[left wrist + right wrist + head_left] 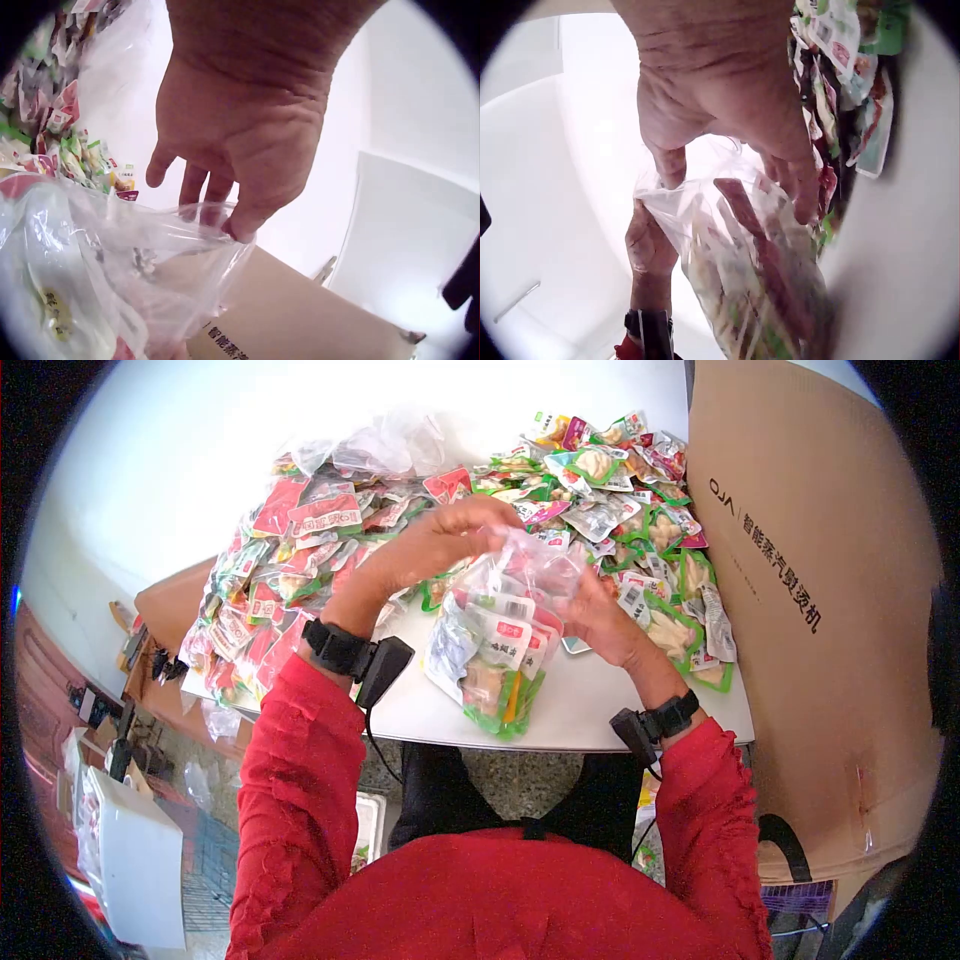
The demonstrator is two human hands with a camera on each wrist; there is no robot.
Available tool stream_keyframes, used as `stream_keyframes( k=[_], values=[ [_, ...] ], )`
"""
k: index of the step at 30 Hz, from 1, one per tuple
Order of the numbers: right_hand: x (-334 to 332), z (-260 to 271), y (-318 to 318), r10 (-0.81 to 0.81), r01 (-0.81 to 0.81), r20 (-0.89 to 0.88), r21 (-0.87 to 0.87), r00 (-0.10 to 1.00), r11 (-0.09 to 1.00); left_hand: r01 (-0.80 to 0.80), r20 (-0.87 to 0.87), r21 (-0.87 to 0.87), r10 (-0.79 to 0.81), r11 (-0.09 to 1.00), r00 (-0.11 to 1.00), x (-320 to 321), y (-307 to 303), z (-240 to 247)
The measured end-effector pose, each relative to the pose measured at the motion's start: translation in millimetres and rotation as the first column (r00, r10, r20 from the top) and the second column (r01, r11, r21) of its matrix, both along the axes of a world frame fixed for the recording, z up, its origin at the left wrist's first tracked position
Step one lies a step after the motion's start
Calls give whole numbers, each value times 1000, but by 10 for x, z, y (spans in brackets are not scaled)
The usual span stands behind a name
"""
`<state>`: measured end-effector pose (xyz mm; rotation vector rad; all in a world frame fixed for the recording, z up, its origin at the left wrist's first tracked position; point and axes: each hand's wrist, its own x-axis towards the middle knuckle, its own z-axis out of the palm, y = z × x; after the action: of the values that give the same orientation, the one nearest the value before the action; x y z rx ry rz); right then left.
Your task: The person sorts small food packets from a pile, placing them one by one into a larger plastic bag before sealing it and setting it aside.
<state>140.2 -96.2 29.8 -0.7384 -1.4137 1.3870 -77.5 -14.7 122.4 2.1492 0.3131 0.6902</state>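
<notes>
A clear plastic bag [490, 645] filled with several green, white and red food packets hangs above the table's front part. My left hand [445, 545] pinches the bag's top edge between thumb and fingers, as the left wrist view shows at the hand [240, 142]. On the bag's other side is my right hand [605, 620]; in the right wrist view this hand [720, 112] has its thumb at the bag's mouth and its fingers curled round the far side of the bag [742, 262]. The packets inside show through the film.
A heap of red-labelled packed bags [270, 580] covers the table's left side, with loose clear bags [395, 445] behind it. Loose packets [650, 530] are piled at the back right. A tall cardboard box [820, 610] stands along the right edge. The white tabletop [580, 710] shows in front.
</notes>
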Motion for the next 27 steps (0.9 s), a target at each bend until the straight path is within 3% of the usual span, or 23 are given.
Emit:
stream_keyframes(
  k=[4, 7, 8, 10, 12, 14, 15, 19, 21, 22, 23, 25, 26, 27],
  values=[
    [-141, -102, -134, -25, 11, -69, -199, 997, 980, -40, 22, -23, 41, 999, 999, 0, -150, 68],
    [-218, -175, -146, 162, -121, 207, -197, 965, 973, -61, 102, 27, 58, 998, 993, 90, -148, -83],
    [-233, -247, -118, 146, -104, 210, -202, 967, 974, -44, 106, 22, 42, 999, 993, 123, -161, -149],
    [-284, -306, -116, 210, -183, 91, -241, 973, 953, -235, 63, -183, 250, 955, 966, 212, -195, -295],
    [-281, -298, -141, 194, -169, 76, -260, 978, 951, -183, 118, -203, 209, 962, 971, 328, -77, -544],
    [-271, -376, -99, 237, -218, 29, -289, 971, 932, -254, 153, -388, 334, 886, 930, 407, -26, -713],
    [-236, -409, -80, 234, -207, 50, -319, 971, 925, -176, 272, -456, 325, 872, 906, 465, 13, -789],
    [42, -329, -146, 147, -76, 156, -392, 977, 917, -38, 330, -618, 302, 786, 894, 536, 293, -1058],
    [272, -153, -312, -51, 167, 523, -177, 851, 970, -45, 292, -650, 304, 759, 907, 560, 347, -1103],
    [418, -107, -377, -171, 203, 626, 21, 761, 979, -62, 248, -673, 303, 737, 920, 567, 360, -1105],
    [558, -58, -444, -300, 204, 694, 220, 655, 954, -50, 256, -681, 303, 730, 918, 553, 372, -1108],
    [704, 139, -612, -495, 425, 732, 305, 468, 853, -106, 120, -549, 203, 829, 972, 474, 304, -932],
    [822, 120, -633, -490, 426, 743, 301, 456, 853, -30, 20, -508, 46, 861, 999, 376, 320, -821],
    [945, 66, -638, -597, 403, 768, 483, 230, 777, 55, -88, -471, -109, 881, 990, 269, 370, -733]
  ],
)
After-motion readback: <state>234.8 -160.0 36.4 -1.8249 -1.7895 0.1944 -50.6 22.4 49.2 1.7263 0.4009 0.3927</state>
